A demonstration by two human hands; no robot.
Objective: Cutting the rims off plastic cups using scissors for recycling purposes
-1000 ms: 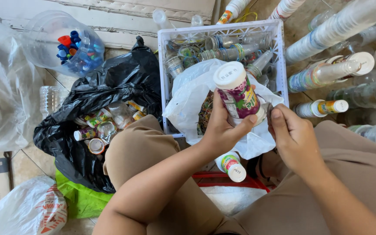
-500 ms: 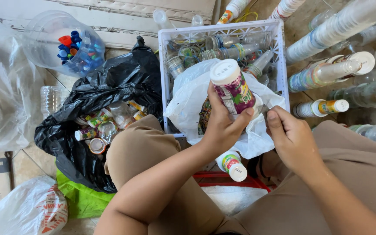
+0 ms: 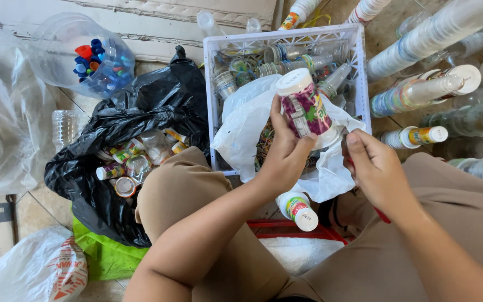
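My left hand (image 3: 284, 155) grips a small white plastic bottle (image 3: 304, 104) with a purple and green label, held upright over a white plastic bag (image 3: 242, 122). My right hand (image 3: 377, 166) is just to the right of the bottle, fingers curled around a small red-handled tool (image 3: 380, 215) that is mostly hidden; its tip is near the bottle's lower edge. Another small white bottle (image 3: 298, 206) with a coloured label lies between my knees.
A white plastic crate (image 3: 212, 84) holding clear bottles stands behind the bag. A black rubbish bag (image 3: 141, 112) with small bottles lies at left, and a clear jug of coloured caps (image 3: 97, 59) behind it. Stacked cups and bottles (image 3: 420, 89) lie at right.
My left hand has turned and shifted the bottle slightly left and upright. My right hand has closed in toward the bottle's lower right side.
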